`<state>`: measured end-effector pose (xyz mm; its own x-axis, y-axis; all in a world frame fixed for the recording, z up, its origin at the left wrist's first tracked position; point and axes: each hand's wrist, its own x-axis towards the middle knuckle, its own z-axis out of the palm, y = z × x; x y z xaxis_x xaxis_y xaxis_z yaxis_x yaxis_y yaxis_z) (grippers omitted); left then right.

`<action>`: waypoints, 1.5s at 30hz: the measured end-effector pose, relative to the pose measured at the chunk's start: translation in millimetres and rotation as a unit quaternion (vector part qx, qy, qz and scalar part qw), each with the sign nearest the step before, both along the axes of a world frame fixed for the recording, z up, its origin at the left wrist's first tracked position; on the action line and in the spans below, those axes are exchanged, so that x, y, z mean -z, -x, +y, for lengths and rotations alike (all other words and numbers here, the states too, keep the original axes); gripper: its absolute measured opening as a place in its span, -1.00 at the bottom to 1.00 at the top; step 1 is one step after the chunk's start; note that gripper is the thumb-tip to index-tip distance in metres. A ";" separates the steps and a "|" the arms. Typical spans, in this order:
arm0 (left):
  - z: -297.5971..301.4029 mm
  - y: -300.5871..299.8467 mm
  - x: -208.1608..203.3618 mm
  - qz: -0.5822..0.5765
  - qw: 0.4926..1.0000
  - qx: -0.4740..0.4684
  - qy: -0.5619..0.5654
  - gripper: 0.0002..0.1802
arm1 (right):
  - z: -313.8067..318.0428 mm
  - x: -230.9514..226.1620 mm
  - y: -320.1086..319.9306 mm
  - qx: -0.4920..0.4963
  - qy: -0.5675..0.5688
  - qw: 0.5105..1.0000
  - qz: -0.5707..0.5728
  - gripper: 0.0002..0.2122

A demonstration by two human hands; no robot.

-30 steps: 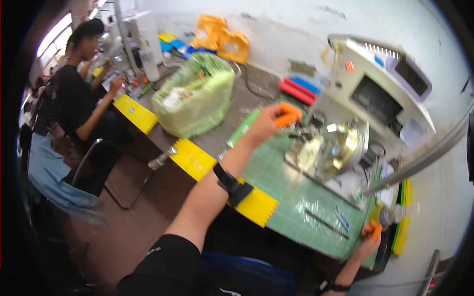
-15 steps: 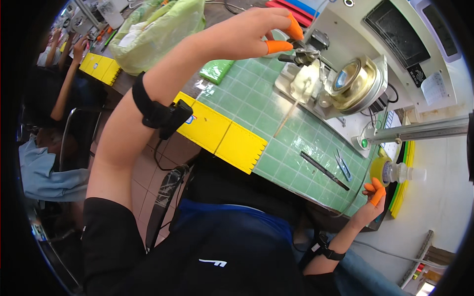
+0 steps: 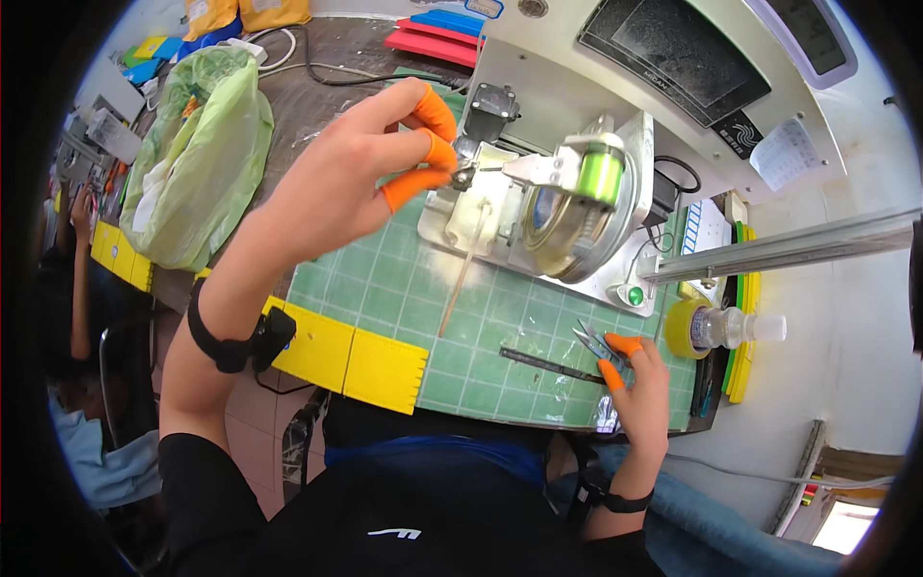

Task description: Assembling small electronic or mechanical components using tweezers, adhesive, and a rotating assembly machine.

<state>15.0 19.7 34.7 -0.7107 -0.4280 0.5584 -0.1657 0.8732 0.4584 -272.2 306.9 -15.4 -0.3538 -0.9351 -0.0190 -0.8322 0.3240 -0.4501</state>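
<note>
My left hand (image 3: 351,188) is raised over the green cutting mat (image 3: 404,303), with orange finger cots on its fingertips. They pinch a small dark metal part (image 3: 464,176) at the front of a grey winding machine (image 3: 538,207). The machine carries a green spool (image 3: 601,178) on a round metal disc. My right hand (image 3: 642,399), also in orange cots, rests on the mat's right side. Its thumb and forefinger close around small metal snips (image 3: 591,341). A dark flat tool (image 3: 550,365) lies just left of that hand.
A thin wooden stick (image 3: 461,279) leans from the machine onto the mat. Yellow edge guards (image 3: 351,358) line the bench front. A green plastic bag (image 3: 197,154) sits far left, a tape roll (image 3: 681,327) and clear bottle (image 3: 733,327) at the right. Another person (image 3: 72,288) sits at left.
The view has swung down and closer to the bench. My right hand has moved in from the bottle at the mat's right edge to the snips. My left hand stays at the machine front.
</note>
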 end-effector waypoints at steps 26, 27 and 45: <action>-11.7 22.3 8.5 0.154 0.849 0.086 -0.498 -0.84 | -139.4 2.5 -126.3 -0.085 -0.075 0.377 -0.919 -0.45; -11.8 21.1 8.8 0.155 0.849 0.082 -0.499 -0.84 | -144.5 4.6 -127.6 -0.138 -0.057 0.341 -0.928 -0.43; -14.8 16.6 12.2 0.186 0.816 0.105 -0.537 -0.86 | -158.9 -11.3 -136.4 0.023 -0.013 0.244 -0.969 -0.60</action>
<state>-1.6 4.9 22.6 -0.6986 -0.7025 0.1358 0.2612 -0.0736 0.9625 -135.8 148.0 -4.1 0.3345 -0.9215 -0.1975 0.9411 0.3375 0.0194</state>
